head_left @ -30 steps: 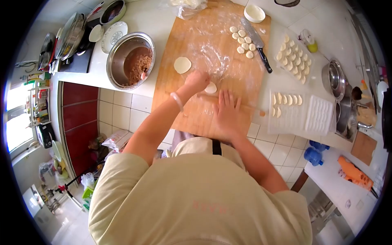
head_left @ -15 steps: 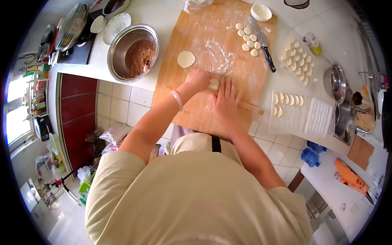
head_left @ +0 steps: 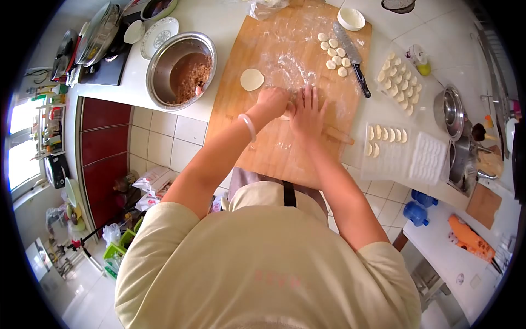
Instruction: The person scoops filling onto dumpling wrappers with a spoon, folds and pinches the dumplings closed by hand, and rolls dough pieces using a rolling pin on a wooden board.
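Note:
My right hand (head_left: 308, 116) lies flat with its fingers stretched forward, the palm on a wooden rolling pin (head_left: 339, 136) whose end sticks out to the right. Beside it, my left hand (head_left: 272, 103) is closed on the edge of a small dough round (head_left: 287, 112), mostly covered by the hands. Both rest over a floured wooden board (head_left: 263, 148). A finished-looking flat dough wrapper (head_left: 252, 80) lies on the board to the left. Several small dough pieces (head_left: 332, 52) sit at the upper right, next to a black-handled knife (head_left: 356, 66).
A steel bowl of meat filling (head_left: 154, 77) stands left of the board. On the right are a tray of dumplings (head_left: 400, 85), a plastic tray with several more dumplings (head_left: 383, 148), and steel bowls (head_left: 450, 112). A white bowl (head_left: 350, 19) stands at the board's top right corner.
Both hands have moved a little forward, away from my body, and the rolling pin has shifted forward under my right hand. The dough round is now more hidden.

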A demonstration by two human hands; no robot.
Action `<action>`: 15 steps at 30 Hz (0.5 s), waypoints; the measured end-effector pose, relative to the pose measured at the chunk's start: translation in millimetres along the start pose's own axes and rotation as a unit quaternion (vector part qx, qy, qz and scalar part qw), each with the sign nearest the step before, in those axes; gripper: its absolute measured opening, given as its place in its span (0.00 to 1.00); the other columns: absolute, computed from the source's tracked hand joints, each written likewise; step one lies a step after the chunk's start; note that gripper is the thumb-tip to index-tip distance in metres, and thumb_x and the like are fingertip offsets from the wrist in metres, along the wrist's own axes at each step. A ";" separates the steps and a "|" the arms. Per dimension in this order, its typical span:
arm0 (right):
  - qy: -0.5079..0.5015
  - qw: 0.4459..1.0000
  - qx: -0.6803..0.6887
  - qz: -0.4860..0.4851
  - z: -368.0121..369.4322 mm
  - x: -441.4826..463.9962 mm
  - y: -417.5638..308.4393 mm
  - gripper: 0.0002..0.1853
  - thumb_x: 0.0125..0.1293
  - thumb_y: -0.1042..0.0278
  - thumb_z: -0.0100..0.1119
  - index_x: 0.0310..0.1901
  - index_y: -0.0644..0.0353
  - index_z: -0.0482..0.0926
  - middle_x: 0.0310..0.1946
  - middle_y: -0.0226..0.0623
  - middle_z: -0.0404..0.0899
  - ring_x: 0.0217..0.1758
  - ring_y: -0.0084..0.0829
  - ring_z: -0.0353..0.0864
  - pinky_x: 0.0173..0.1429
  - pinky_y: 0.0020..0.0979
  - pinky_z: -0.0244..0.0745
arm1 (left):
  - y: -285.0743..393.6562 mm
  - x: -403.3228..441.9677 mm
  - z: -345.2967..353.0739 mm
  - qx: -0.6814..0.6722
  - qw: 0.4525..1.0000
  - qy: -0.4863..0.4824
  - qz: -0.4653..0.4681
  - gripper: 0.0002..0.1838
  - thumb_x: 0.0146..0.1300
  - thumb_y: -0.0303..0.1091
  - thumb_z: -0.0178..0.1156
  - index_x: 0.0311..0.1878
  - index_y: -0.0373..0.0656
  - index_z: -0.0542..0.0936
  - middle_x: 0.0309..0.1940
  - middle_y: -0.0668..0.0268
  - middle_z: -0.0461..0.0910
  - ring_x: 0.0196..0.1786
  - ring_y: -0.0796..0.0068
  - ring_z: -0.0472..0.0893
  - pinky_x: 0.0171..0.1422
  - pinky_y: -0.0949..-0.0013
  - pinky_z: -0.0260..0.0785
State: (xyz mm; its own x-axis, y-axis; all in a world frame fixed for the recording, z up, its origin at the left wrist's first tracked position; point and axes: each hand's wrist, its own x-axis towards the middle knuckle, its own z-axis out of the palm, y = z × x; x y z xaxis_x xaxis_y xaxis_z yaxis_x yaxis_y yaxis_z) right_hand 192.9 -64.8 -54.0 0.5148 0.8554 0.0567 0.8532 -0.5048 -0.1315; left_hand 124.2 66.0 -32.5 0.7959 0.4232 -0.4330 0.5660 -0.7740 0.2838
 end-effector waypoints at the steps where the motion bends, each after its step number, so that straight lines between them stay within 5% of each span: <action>1: 0.020 1.000 -0.020 0.000 1.1 8.0 3.8 0.34 0.69 0.49 0.47 0.71 0.60 0.58 0.74 0.46 0.54 0.78 0.42 0.49 0.74 0.64 0.37 | 4.0 2.8 -7.5 0.043 0.999 -0.026 0.007 0.12 0.58 0.37 0.60 0.45 0.53 0.84 0.44 0.59 0.83 0.45 0.57 0.83 0.52 0.58 0.74; 5: -0.012 1.000 -0.002 -0.014 -8.8 -48.5 -7.8 0.35 0.70 0.47 0.46 0.70 0.62 0.59 0.74 0.46 0.51 0.78 0.42 0.47 0.75 0.60 0.38 | -7.8 -16.5 -14.7 -0.001 0.998 -0.047 -0.033 0.12 0.58 0.35 0.58 0.45 0.52 0.84 0.43 0.60 0.83 0.45 0.57 0.83 0.50 0.58 0.74; 7: -0.055 0.996 0.071 -0.019 -14.5 -83.3 -15.7 0.34 0.70 0.47 0.45 0.70 0.63 0.59 0.75 0.46 0.51 0.79 0.42 0.46 0.75 0.61 0.39 | -22.3 -26.3 -6.1 -0.161 0.986 0.008 -0.039 0.11 0.58 0.35 0.59 0.44 0.49 0.84 0.40 0.61 0.84 0.44 0.57 0.83 0.48 0.59 0.75; 11: -0.052 0.998 0.037 0.001 -17.2 -24.8 -17.2 0.35 0.70 0.47 0.45 0.71 0.64 0.57 0.75 0.47 0.49 0.79 0.42 0.45 0.75 0.62 0.39 | -9.5 -16.6 -12.5 -0.016 1.000 -0.004 0.024 0.11 0.58 0.35 0.61 0.43 0.47 0.83 0.40 0.60 0.84 0.43 0.56 0.83 0.46 0.58 0.75; 15: -0.006 1.000 -0.020 -0.007 -6.2 -7.1 -3.9 0.36 0.69 0.47 0.47 0.70 0.65 0.59 0.75 0.47 0.50 0.80 0.42 0.44 0.75 0.62 0.40 | -2.3 -11.7 -19.6 -0.001 0.998 -0.037 -0.046 0.12 0.57 0.34 0.60 0.46 0.50 0.84 0.43 0.59 0.83 0.46 0.56 0.82 0.49 0.58 0.75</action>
State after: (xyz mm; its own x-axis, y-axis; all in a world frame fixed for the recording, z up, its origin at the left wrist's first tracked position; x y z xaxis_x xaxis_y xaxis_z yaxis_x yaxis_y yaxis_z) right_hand 186.5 -69.6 -47.7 0.5015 0.8639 0.0456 0.8633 -0.4963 -0.0920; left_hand 117.8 72.1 -11.4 0.7223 0.4568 -0.5193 0.6369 -0.7320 0.2420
